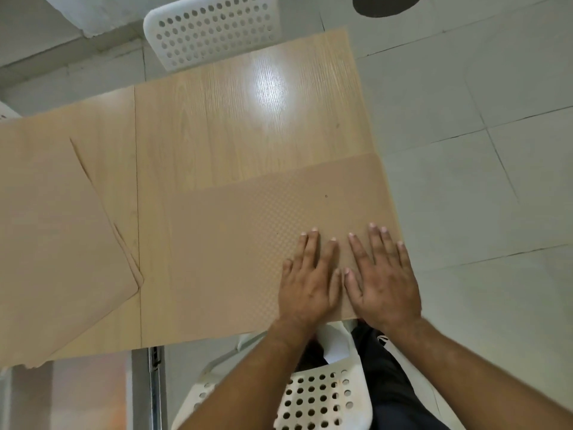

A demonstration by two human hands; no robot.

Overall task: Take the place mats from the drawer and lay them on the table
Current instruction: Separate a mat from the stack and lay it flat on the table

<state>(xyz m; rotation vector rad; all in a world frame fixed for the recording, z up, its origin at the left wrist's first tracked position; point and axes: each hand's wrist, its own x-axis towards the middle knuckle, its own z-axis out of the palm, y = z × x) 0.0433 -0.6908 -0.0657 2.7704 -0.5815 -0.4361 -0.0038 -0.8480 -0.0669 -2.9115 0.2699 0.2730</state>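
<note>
A tan, rectangular, checker-textured place mat (245, 243) lies flat on the near right part of the pale wood-grain table (232, 119). The left hand (307, 283) and right hand (384, 283) press its near right corner, fingers straight, side by side, thumbs almost touching.

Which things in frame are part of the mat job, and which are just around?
Job: right place mat, with left hand and right hand flat on it; left mats; table.
Just around: far chair; near chair; tiled floor.
</note>
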